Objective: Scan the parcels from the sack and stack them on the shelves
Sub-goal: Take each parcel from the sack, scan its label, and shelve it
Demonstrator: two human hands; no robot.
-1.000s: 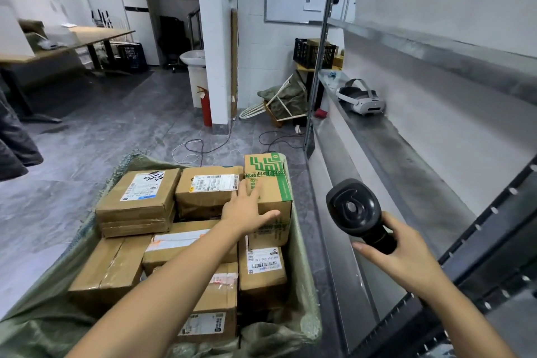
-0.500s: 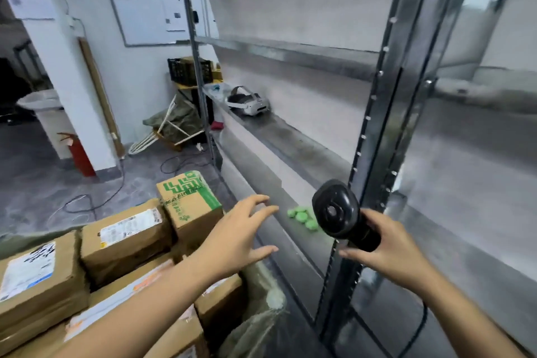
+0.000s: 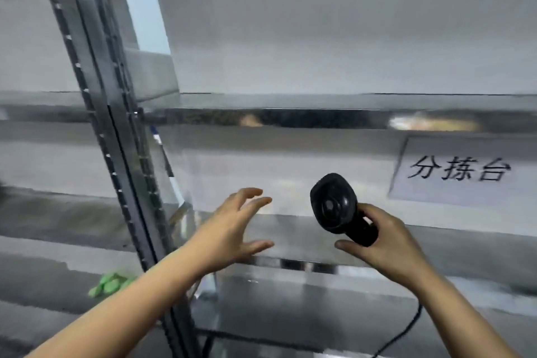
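Left hand [image 3: 229, 229]: fingers spread wide, nothing held. Scanner [image 3: 334, 206] gripped by right hand [image 3: 386, 244], near shelf [image 3: 479, 247] lip. Parcels, sack: not in view. Risk: cable [image 3: 406, 331] snagged on shelf edge; scanner knocked against metal.

- The scanner [image 3: 334, 206] is black plastic, smooth, with a faint gloss on its round head.
- Its cable [image 3: 406, 331], below the scanner, has a black matt sheath.
- The shelf beam [image 3: 290, 118] above the scanner is bare metal, shiny enough to mirror blurred shapes.
- The upright post [image 3: 116, 160], left of the scanner, is grey perforated metal with a dull sheen.
- The sign [image 3: 456, 171], right of the scanner, is matt white paper printed in black.
- The green lumps [image 3: 112, 285], lower left of the scanner, are too blurred to tell their material.
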